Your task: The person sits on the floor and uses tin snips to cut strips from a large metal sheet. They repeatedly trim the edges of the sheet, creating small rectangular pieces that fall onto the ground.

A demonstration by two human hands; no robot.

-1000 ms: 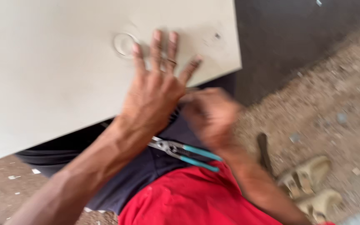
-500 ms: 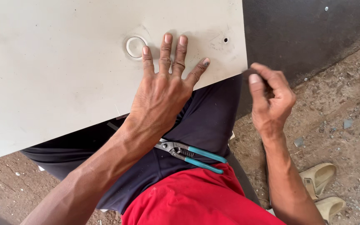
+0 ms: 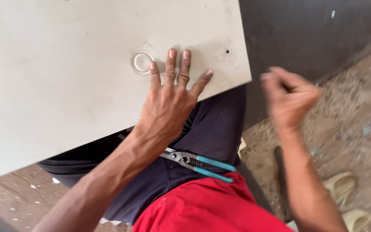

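Only 1 view here — a head-worn camera looking steeply down from close above the person's lap. The pale panel (image 3: 86,64) fills 9 to 12 o'clock, the left hand (image 3: 168,101) sits near centre, the blurred right hand (image 3: 290,96) at 3 o'clock (gravel ground (image 3: 357,129) beyond) — no second view to overlap.

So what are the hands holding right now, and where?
Left hand grips nothing: it lies flat on the pale panel. Right hand is raised, blurred; cannot tell.

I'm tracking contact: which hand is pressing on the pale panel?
The left hand, spread flat on the panel beside the ring; the right hand hangs blurred off its edge.
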